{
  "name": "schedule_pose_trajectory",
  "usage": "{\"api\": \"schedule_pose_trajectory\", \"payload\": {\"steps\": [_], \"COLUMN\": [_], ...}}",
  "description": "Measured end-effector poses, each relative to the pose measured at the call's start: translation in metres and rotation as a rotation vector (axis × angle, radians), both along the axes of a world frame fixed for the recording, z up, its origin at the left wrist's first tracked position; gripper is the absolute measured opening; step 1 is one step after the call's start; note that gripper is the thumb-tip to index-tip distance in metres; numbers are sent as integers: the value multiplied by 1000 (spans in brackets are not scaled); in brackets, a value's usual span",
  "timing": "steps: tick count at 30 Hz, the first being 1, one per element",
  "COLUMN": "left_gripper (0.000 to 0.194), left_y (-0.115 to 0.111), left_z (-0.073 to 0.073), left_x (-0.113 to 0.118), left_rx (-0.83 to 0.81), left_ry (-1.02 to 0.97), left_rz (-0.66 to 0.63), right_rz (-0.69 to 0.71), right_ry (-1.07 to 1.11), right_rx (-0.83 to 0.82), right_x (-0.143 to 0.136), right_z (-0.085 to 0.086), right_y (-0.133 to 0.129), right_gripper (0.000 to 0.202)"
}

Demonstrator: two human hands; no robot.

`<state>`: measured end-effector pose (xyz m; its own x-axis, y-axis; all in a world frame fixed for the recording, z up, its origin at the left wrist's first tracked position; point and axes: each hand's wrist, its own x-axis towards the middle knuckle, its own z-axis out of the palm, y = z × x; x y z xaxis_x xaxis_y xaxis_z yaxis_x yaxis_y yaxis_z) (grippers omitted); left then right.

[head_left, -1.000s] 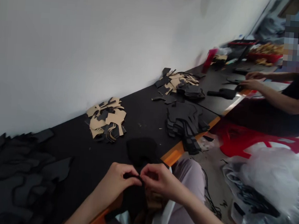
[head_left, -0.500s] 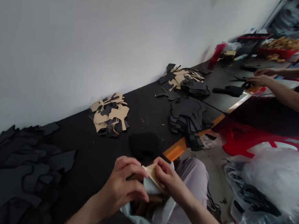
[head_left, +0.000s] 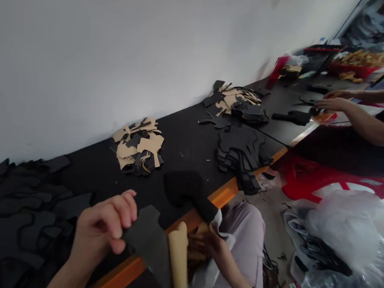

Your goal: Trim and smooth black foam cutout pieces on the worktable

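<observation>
My left hand (head_left: 104, 228) is raised over the table's front edge and pinches a dark grey cut piece (head_left: 151, 245) whose tan backing (head_left: 178, 258) curls off along its right side. My right hand (head_left: 212, 245) is lower, by my lap, with its fingers in a white plastic bag (head_left: 210, 269) among tan paper scraps (head_left: 197, 246); whether it grips one is hidden. A thick black foam piece (head_left: 188, 190) lies on the black table (head_left: 185, 139) just beyond both hands.
Piles of cut pieces lie on the table: dark ones at far left (head_left: 19, 223), tan and black (head_left: 138, 146), black (head_left: 241, 154), mixed (head_left: 235, 101). Another person's hands (head_left: 331, 101) are at the far end. A red stool (head_left: 312, 175) and plastic bags (head_left: 343, 244) stand right.
My left hand has lifted left with the dark piece, its tan backing peeled loose. My right hand has dropped from the piece into the bag at my lap.
</observation>
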<state>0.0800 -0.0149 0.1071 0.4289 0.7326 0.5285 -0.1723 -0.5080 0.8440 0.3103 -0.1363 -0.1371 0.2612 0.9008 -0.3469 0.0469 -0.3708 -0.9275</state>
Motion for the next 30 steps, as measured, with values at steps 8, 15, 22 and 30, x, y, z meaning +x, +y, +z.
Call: {"api": "schedule_pose_trajectory", "payload": {"steps": [8,15,22,30], "left_gripper": [32,31,31,41], "left_y": [10,14,12,16], "left_z": [-18,-20,-24,-33], "left_x": [-4,1,1,4], "left_rx": [-3,2,-21,-104], "left_ry": [30,49,106,12], "left_rz": [31,-25,-67,-61], "right_rz": [288,283,450,486], "right_ry": [-337,-497,-443,-537], "right_rx": [381,902,1021,1056], "right_x": [4,-6,-10,-10], "right_z": [81,166,166,141], "right_y": [-16,-3,2,-6], "right_gripper": [23,46,44,28]}}
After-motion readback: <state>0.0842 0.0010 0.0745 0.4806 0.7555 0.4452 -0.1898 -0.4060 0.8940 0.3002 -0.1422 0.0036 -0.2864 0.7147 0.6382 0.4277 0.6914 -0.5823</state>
